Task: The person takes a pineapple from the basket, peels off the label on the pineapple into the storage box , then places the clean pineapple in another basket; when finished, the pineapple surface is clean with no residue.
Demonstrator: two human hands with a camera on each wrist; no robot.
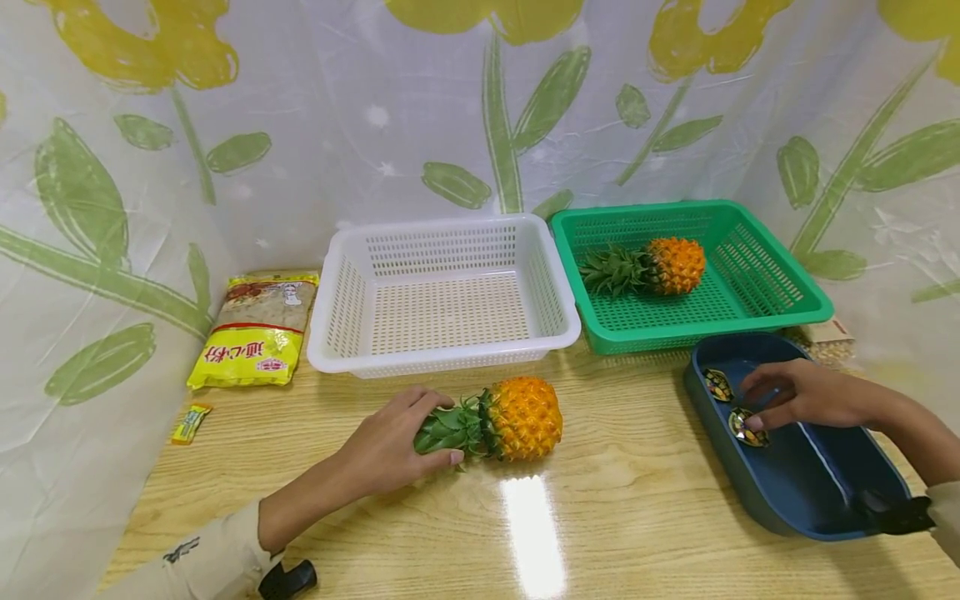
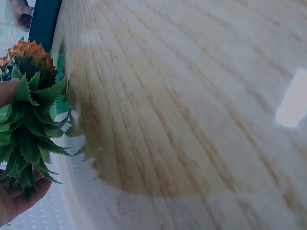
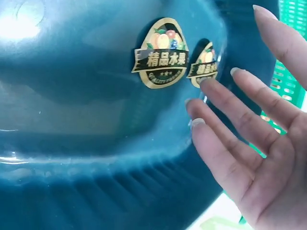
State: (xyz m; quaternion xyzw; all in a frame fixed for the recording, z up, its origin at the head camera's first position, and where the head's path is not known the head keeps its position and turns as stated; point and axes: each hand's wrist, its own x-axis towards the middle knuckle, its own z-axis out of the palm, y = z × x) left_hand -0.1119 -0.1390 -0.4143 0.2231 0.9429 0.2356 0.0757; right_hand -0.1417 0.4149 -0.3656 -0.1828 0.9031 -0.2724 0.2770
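A small orange pineapple (image 1: pixel 525 418) lies on its side on the table, its green crown to the left. My left hand (image 1: pixel 393 442) grips it by the crown, thumb on the near side and fingers on the far side. Over at the right, my right hand (image 1: pixel 817 396) reaches into a dark blue plastic tray (image 1: pixel 742 483). Two oval fruit labels, a nearer label (image 1: pixel 747 427) and a farther label (image 1: pixel 717 385), lie inside it. In the right wrist view, the right fingers (image 3: pixel 240 115) are spread and loosely extended, one fingertip overlapping the edge of a label (image 3: pixel 206 67).
A white basket (image 1: pixel 442 358) stands at the back middle. Beside it, a green basket (image 1: pixel 697 333) holds another pineapple (image 1: pixel 675 265). To the left lie a yellow food packet (image 1: pixel 255 333) and a small yellow sachet (image 1: pixel 191 423). Behind the tray sits a partly hidden packet (image 1: pixel 828 333).
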